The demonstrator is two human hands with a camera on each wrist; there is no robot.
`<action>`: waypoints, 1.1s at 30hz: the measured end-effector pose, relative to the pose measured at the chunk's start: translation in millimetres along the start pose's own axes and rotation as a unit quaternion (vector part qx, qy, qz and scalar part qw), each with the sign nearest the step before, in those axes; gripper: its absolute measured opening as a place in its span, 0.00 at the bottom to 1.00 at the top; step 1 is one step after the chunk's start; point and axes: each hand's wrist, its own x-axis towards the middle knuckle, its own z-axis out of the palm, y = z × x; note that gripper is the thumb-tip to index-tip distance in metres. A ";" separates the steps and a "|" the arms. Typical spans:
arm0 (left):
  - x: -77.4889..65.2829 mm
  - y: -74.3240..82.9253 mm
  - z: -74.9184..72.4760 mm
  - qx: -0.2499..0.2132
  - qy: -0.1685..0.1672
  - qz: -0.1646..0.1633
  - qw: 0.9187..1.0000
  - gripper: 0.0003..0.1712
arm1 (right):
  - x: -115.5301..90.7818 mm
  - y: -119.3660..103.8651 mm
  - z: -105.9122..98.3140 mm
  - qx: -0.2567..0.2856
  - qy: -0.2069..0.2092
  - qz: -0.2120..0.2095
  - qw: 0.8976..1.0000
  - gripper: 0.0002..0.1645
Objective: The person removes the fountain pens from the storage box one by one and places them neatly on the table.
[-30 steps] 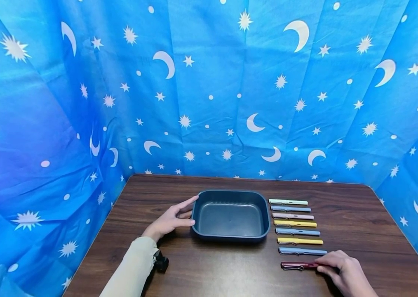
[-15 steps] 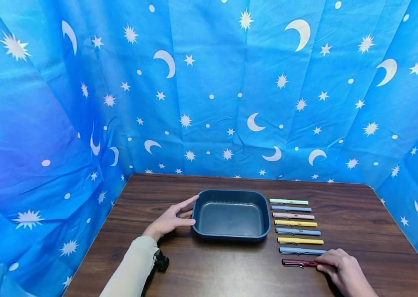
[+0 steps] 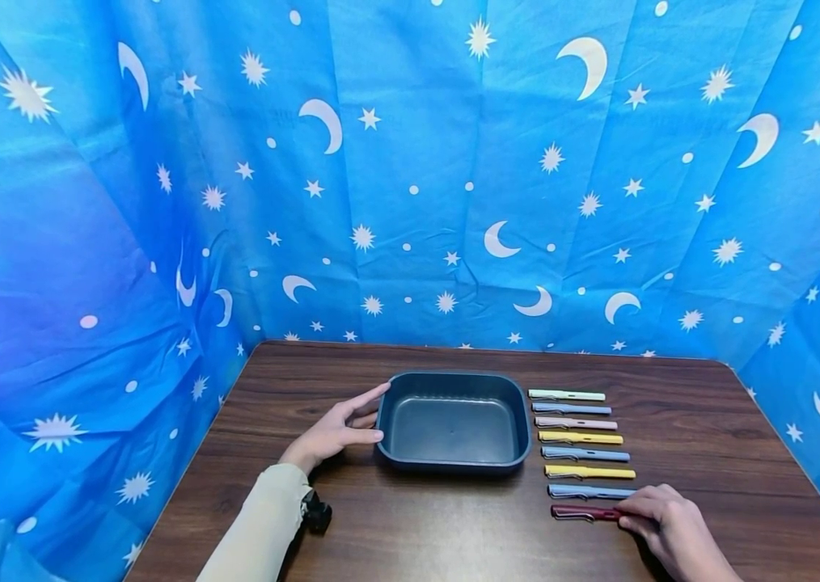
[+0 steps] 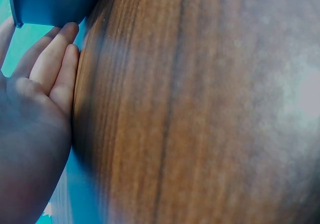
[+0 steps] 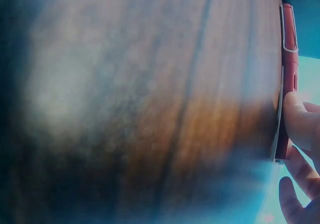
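My right hand (image 3: 668,525) pinches the barrel end of a dark red pen (image 3: 583,513) with a metal clip, close over the table at the near end of a row of pens. In the right wrist view the thumb lies along that pen (image 5: 290,44). A blue pen (image 3: 585,491) lies just beyond it, its right end overlapped by the fingers. With straight, spread fingers my left hand (image 3: 330,432) touches the left wall of a dark blue-grey rectangular tray (image 3: 446,466), thumb and index finger at the rim. In the left wrist view the fingertips meet the tray's side (image 4: 55,7).
Beyond the nearest blue pen, several more pens in yellow (image 3: 589,472), blue, pink (image 3: 576,423) and pale green (image 3: 566,395) lie parallel, right of the tray. The wooden table (image 3: 446,525) ends at a blue star-and-moon curtain (image 3: 410,242).
The dark red pen has shifted slightly away from me, closer to the blue pen, with my right hand moving along. My left hand and the tray stay put.
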 end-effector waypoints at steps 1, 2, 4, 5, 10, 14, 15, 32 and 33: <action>0.0 -0.2 0.0 0.002 0.001 0.001 1.000 0.46 | 0.0 0.2 0.1 0.001 -0.001 0.000 1.000 0.20; 0.1 -0.3 0.1 0.003 0.002 0.001 1.000 0.46 | 0.0 0.3 0.3 0.002 -0.003 0.000 1.000 0.19; 0.2 -0.1 0.5 0.004 0.003 0.001 1.000 0.46 | 0.2 0.1 0.1 0.003 -0.003 0.001 1.000 0.19; 0.3 0.0 0.6 0.004 0.003 0.002 1.000 0.46 | 0.4 -0.2 -0.1 0.002 -0.002 0.000 1.000 0.20; 0.6 0.5 1.0 0.005 0.003 0.003 1.000 0.46 | 0.7 -0.9 -1.3 -0.002 0.000 0.002 1.000 0.20; 0.9 0.8 0.8 0.003 0.003 0.002 1.000 0.46 | 0.3 -0.3 -2.0 -0.001 -0.013 0.016 1.000 0.19; 0.9 0.9 0.8 0.002 0.003 0.001 1.000 0.45 | 0.2 -0.5 -2.3 -0.002 -0.016 0.020 1.000 0.18; 0.7 1.8 1.7 0.003 0.002 0.002 1.000 0.46 | -1.3 -0.8 -1.5 -0.013 -0.012 0.034 0.999 0.19; 0.7 1.9 1.8 0.003 0.002 0.002 1.000 0.46 | -1.2 -0.7 -1.5 -0.012 -0.012 0.034 0.999 0.19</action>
